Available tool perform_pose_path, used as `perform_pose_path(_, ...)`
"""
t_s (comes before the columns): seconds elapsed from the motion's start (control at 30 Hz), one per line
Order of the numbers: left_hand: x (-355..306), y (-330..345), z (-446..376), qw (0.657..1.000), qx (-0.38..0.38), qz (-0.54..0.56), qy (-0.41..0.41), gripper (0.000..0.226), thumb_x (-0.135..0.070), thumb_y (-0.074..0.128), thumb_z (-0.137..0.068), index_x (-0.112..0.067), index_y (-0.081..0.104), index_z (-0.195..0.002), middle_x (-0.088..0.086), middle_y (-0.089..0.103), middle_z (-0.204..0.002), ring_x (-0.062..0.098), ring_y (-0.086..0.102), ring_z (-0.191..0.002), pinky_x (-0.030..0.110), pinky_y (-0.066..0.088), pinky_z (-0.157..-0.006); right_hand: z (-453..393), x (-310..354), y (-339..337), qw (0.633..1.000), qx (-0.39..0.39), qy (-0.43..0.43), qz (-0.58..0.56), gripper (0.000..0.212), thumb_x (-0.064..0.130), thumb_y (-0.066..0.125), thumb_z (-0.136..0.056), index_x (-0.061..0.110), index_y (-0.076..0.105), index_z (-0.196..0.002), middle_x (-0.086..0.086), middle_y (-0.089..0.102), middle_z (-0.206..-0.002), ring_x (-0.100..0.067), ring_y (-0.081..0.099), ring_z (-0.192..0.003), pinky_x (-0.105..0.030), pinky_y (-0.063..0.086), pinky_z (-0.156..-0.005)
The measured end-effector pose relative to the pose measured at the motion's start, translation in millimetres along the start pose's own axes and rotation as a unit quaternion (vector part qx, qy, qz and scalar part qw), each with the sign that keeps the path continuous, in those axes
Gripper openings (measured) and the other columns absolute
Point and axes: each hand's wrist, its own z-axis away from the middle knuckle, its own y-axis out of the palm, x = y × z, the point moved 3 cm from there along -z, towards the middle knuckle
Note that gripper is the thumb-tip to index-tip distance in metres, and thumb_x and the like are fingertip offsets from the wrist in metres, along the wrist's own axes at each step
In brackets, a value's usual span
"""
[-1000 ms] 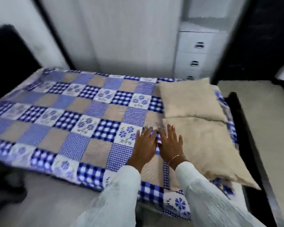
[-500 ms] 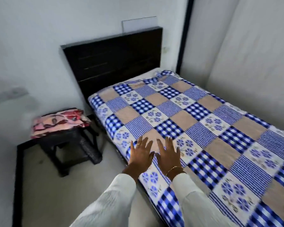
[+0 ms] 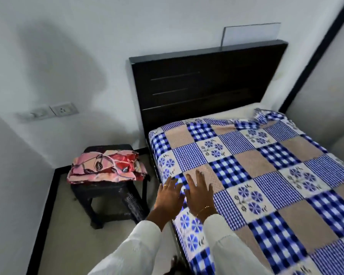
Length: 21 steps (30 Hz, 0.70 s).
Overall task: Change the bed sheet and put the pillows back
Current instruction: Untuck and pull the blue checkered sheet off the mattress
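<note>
Both hands lie flat with fingers straight and slightly spread, gripping nothing; the left hand (image 3: pixel 170 197) sits at the near side edge of the bed and the right hand (image 3: pixel 200 192) just beside it, palms down on the bed sheet (image 3: pixel 266 175); that sheet, a blue-and-tan patchwork print, covers most of the mattress (image 3: pixel 236 110), though a bare strip shows below the headboard (image 3: pixel 205 84) and the far top corner lies bunched and folded over; it looks light, soft and limp, likely to wrinkle and slide on the mattress, so I judge it best taken by its hem or corners and drawn taut, not pushed from the middle; the far side runs close to the wall (image 3: pixel 326 86), leaving little room there, while the near side opens onto floor (image 3: pixel 72 245); a dark stool (image 3: pixel 109 199) bearing folded pink cloth (image 3: pixel 105 167) stands near the head corner and could crowd a step that way; no pillows are in view
</note>
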Motion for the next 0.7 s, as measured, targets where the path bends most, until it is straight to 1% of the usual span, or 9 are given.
perform_pose_path(0.07,16,-8,-35,0.999,-0.018,0.016,-0.028,0.042,-0.033,0.04,-0.084,-0.013,0.067,-0.108,0.009,0.063,-0.118,0.032,0.056,-0.118,0.047,0.052,-0.088,-39,9,-1,1.0,-0.002,-0.025,0.006,0.062,0.034,0.061,-0.086,0.02,0.037,-0.141,-0.02,0.022,-0.152,-0.031,0.027,-0.14,-0.056,0.035,-0.101)
perform_pose_path(0.1,26,-7,-50,0.999,-0.011,0.024,-0.048,0.043,-0.036,0.039,-0.076,-0.015,0.072,-0.093,0.007,0.07,-0.102,0.031,0.066,-0.102,0.044,0.057,-0.072,-58,13,1,0.999,0.029,-0.033,0.013,0.066,0.033,0.079,-0.068,0.017,0.056,-0.128,-0.022,0.044,-0.139,-0.034,0.048,-0.126,-0.057,0.048,-0.084)
perform_pose_path(0.13,39,0,-71,0.997,0.003,0.044,-0.064,0.04,-0.035,0.041,-0.072,-0.015,0.073,-0.087,0.006,0.072,-0.095,0.031,0.068,-0.095,0.043,0.058,-0.066,-82,16,1,0.998,0.038,-0.037,0.028,0.067,0.031,0.088,-0.052,0.017,0.067,-0.113,-0.02,0.059,-0.124,-0.033,0.061,-0.11,-0.053,0.054,-0.068)
perform_pose_path(0.2,55,4,-107,0.995,0.01,0.068,-0.076,0.032,-0.03,0.052,-0.07,-0.013,0.072,-0.088,0.008,0.071,-0.096,0.033,0.067,-0.096,0.044,0.057,-0.068,-127,16,10,0.999,0.021,-0.04,0.023,0.056,0.026,0.085,-0.05,0.016,0.071,-0.104,-0.018,0.065,-0.113,-0.032,0.067,-0.098,-0.05,0.055,-0.059)
perform_pose_path(0.37,100,-3,-193,0.988,0.02,0.1,-0.114,0.037,-0.016,0.063,-0.058,-0.01,0.071,-0.093,0.011,0.069,-0.101,0.034,0.067,-0.099,0.04,0.057,-0.073,-229,41,25,0.996,0.064,-0.061,0.008,0.06,0.024,0.075,-0.075,0.014,0.054,-0.13,-0.021,0.042,-0.141,-0.036,0.048,-0.125,-0.058,0.044,-0.09)
perform_pose_path(0.43,125,2,-226,0.979,0.019,0.139,-0.15,0.044,-0.007,0.053,-0.082,-0.006,0.055,-0.126,0.014,0.051,-0.134,0.034,0.044,-0.129,0.039,0.042,-0.102,-272,45,48,0.993,0.094,-0.061,0.043,0.078,0.023,0.087,-0.055,0.014,0.058,-0.126,-0.023,0.047,-0.136,-0.036,0.053,-0.12,-0.055,0.049,-0.084)
perform_pose_path(0.5,156,13,-264,0.976,0.022,0.143,-0.164,0.048,-0.009,0.043,-0.092,-0.008,0.036,-0.14,0.011,0.033,-0.147,0.026,0.023,-0.141,0.031,0.024,-0.113,-318,50,69,0.991,0.112,-0.056,0.053,0.089,0.018,0.092,-0.034,0.014,0.064,-0.119,-0.023,0.054,-0.129,-0.036,0.058,-0.113,-0.052,0.053,-0.076)
perform_pose_path(0.6,205,27,-317,0.964,0.008,0.178,-0.196,0.04,-0.013,0.043,-0.095,-0.009,0.042,-0.135,0.009,0.041,-0.137,0.026,0.037,-0.131,0.031,0.032,-0.106,-376,54,100,0.986,0.124,-0.09,0.061,0.076,0.008,0.057,-0.085,0.018,0.018,-0.148,-0.018,0.002,-0.156,-0.032,0.01,-0.144,-0.05,0.023,-0.111)
perform_pose_path(0.7,243,36,-359,0.942,0.008,0.246,-0.227,0.035,-0.016,0.046,-0.095,-0.01,0.048,-0.13,0.008,0.047,-0.132,0.023,0.047,-0.119,0.032,0.04,-0.099,-432,63,122,0.99,0.071,-0.106,0.068,0.074,0.009,0.064,-0.08,0.016,0.03,-0.145,-0.02,0.013,-0.154,-0.035,0.019,-0.141,-0.054,0.03,-0.106)
